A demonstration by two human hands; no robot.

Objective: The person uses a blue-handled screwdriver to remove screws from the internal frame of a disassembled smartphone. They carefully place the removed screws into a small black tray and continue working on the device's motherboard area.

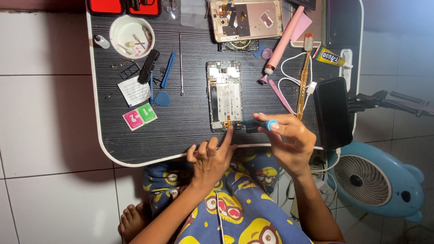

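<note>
I see the right hand (pixel 289 140) pinched around a small screwdriver (pixel 258 123) with a blue cap, its tip pointing left at the near end of the opened phone (pixel 224 96) — that phone lies lengthwise at the middle of the dark table (pixel 190 117), back cover off. The left hand (pixel 211 158) holds nothing; its fingers are spread, the forefinger pressing the phone's near edge. Far from it lies a second opened phone (pixel 246 20); to the right, a black phone (pixel 333 112) and a toothbrush (pixel 304 74) — blue pry tools (pixel 165 77) sit left.
</note>
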